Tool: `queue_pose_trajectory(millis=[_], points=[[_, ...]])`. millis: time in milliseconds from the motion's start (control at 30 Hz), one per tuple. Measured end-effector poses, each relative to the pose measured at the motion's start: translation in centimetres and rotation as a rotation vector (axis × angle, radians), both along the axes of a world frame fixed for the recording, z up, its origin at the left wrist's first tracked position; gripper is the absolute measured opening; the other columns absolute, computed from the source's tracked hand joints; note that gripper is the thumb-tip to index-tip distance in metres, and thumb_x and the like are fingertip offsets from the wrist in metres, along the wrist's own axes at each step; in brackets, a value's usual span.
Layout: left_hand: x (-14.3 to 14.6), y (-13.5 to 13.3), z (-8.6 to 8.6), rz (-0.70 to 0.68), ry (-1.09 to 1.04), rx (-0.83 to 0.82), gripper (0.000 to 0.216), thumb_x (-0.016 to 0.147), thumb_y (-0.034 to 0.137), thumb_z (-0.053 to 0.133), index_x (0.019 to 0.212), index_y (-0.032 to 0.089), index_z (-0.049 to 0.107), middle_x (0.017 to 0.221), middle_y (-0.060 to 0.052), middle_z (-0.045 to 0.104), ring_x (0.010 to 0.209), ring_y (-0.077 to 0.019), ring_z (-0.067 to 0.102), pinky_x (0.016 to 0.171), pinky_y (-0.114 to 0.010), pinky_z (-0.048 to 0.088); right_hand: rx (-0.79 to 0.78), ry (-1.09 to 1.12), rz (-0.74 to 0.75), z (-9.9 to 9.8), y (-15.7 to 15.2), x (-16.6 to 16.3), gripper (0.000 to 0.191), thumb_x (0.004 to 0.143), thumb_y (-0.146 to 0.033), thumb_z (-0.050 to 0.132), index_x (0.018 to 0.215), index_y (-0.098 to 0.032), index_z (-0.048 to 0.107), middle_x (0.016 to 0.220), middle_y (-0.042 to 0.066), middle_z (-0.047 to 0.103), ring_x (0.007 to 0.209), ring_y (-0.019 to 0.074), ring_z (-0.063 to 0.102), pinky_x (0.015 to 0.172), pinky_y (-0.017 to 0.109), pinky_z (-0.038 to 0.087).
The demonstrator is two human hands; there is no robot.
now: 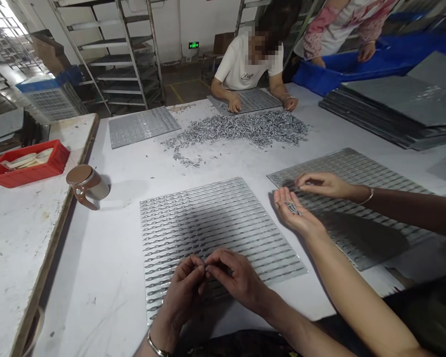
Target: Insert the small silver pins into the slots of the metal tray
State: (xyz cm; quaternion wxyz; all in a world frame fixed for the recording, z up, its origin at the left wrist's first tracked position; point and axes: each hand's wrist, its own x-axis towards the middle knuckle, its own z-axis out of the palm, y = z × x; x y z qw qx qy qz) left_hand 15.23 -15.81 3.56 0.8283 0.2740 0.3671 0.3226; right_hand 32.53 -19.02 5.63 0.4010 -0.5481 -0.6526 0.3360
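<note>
My left hand (188, 285), with a metal bracelet at the wrist, is closed in a pinch over the near part of a grey ridged sheet (223, 218). Its fingertips meet those of my right hand (236, 275), also pinched. Between them shows a bit of a small grey piece (206, 268), mostly hidden by the fingers. Rows of spindle-shaped bumps run across the sheet, which lies flat on the white table. Further back spreads a heap of small grey oval pieces (241, 128).
At right, a co-worker's open palm (295, 210) holds several grey pieces above another ridged sheet (349, 168). Across the table another person works over a sheet (260, 99). A brown-handled mug (91, 183) and red bin (48, 166) stand left. Stacked sheets (390, 109) lie back right.
</note>
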Motion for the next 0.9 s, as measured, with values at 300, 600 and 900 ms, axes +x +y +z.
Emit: queue_pose_trajectory(millis=[300,600,900], points=[[0.1,-0.4,0.5,0.003,0.213,0.087,0.040,0.076,0.050,0.081,0.080,0.019,0.057,0.056,0.008,0.044,0.048,-0.0060,0.034,0.047,-0.020,0.023,0.003,-0.019,0.007,-0.6,-1.0,0.2,0.009,0.096,-0.025,0.058,0.094,-0.022,0.065,0.088,0.003,0.069,0.081,0.0162,0.065,0.074,0.027,0.051],[-0.4,0.3,0.9,0.177,0.266,0.002,0.038,0.079,0.049,0.077,0.095,0.018,0.064,0.083,-0.002,0.068,0.056,-0.0070,0.046,0.047,-0.019,0.030,-0.225,-0.184,-0.092,-2.3,0.0,0.9,0.018,0.096,-0.025,0.050,0.082,-0.021,0.060,0.078,0.002,0.066,0.075,0.0179,0.062,0.070,0.030,0.046],[-1.3,1.4,1.1,0.267,0.119,-0.144,0.033,0.070,0.028,0.085,0.096,0.014,0.069,0.096,-0.011,0.076,0.064,-0.0086,0.061,0.045,-0.013,0.037,-0.237,-0.461,-0.175,-4.3,0.8,-0.6,0.013,0.090,-0.017,0.053,0.079,-0.022,0.060,0.078,0.004,0.070,0.075,0.0222,0.068,0.066,0.033,0.047]])
